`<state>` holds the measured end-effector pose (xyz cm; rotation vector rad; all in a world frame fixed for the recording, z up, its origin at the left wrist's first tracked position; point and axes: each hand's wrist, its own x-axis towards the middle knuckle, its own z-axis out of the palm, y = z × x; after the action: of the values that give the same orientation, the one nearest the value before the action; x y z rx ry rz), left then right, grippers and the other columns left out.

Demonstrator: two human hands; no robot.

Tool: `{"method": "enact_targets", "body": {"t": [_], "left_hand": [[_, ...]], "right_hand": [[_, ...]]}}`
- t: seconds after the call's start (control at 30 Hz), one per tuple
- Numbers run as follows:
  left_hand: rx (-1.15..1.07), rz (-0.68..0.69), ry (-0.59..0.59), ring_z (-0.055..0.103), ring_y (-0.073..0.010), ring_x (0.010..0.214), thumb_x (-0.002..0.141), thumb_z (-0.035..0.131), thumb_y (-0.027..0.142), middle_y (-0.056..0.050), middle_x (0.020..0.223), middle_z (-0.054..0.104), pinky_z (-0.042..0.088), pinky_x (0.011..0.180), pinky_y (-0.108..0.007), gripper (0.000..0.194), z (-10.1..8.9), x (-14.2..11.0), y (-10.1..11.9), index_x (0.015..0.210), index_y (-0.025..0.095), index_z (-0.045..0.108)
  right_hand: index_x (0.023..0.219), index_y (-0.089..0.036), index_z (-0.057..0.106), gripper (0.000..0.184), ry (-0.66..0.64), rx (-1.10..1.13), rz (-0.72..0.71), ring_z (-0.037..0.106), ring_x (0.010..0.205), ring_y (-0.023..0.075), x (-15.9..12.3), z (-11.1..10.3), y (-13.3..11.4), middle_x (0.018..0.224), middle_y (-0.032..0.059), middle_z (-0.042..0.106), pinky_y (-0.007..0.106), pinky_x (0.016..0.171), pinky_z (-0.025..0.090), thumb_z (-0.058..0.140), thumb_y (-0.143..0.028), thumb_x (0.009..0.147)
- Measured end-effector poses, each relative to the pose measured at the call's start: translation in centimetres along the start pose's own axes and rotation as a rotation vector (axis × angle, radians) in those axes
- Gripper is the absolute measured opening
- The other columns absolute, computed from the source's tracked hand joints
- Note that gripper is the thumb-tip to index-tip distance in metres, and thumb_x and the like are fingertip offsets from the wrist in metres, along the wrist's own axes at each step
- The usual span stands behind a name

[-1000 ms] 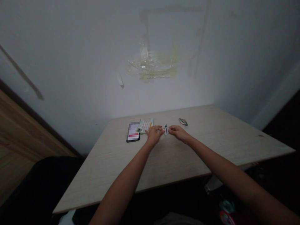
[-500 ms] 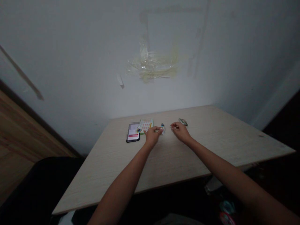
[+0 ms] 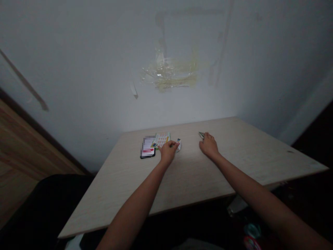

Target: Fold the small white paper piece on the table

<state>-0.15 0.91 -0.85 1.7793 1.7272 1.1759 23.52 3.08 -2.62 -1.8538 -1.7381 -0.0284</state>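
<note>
A small white card with dark and blue printing (image 3: 179,145) is pinched between the thumb and fingers of my left hand (image 3: 168,152), just above the table. Farther right, my right hand (image 3: 209,144) reaches over a small stack of printed cards (image 3: 201,134), its fingers extended and covering most of it. Only the stack's left end shows; whether the fingertips grip any card is hidden. Left of my left hand lies a printed leaflet (image 3: 161,138) with a grid of small pictures, partly behind that hand.
A dark-edged phone (image 3: 147,155), its screen blurred out, lies beside the leaflet. Everything rests on a pale wooden table (image 3: 125,187) against a grey wall (image 3: 91,69) with peeling clear tape (image 3: 171,74). A dark chair-like shape (image 3: 52,198) stands at lower left.
My right hand has moved right and onto the card stack, from near the left hand. My left hand has shifted slightly left and down with its card.
</note>
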Motion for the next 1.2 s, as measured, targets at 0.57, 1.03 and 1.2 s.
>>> {"method": "enact_targets", "body": {"t": [0.57,1.03,1.2], "left_hand": [[0.001,0.022,0.025,0.068,-0.0226,0.090,0.085,0.064,0.047,0.000,0.078,0.076,0.007,0.117,-0.062,0.025,0.0,-0.3,0.2,0.077,0.026,0.076],[-0.003,0.024,-0.015,0.068,-0.0236,0.092,0.084,0.065,0.051,0.000,0.082,0.078,-0.012,0.115,-0.062,0.027,0.0,-1.0,1.0,0.080,0.027,0.077],[0.012,0.027,-0.029,0.068,-0.0241,0.097,0.086,0.064,0.049,0.000,0.084,0.078,-0.009,0.116,-0.062,0.027,0.0,-1.4,1.6,0.080,0.027,0.077]], "right_hand": [[0.105,-0.019,0.076,0.032,-0.066,0.199,-0.143,0.063,0.107,0.0231,-1.2,-1.9,-3.0,0.110,0.0096,0.074,0.032,0.096,0.042,0.047,-0.025,0.094],[0.094,-0.019,0.080,0.035,-0.118,0.212,-0.095,0.061,0.102,0.0255,-0.4,0.1,-2.1,0.096,0.0113,0.075,0.034,0.094,0.042,0.054,-0.042,0.094],[0.085,-0.019,0.081,0.030,-0.091,0.310,-0.101,0.062,0.099,0.0256,-0.5,0.2,-2.5,0.085,0.0075,0.075,0.034,0.092,0.045,0.061,-0.041,0.087]]}}
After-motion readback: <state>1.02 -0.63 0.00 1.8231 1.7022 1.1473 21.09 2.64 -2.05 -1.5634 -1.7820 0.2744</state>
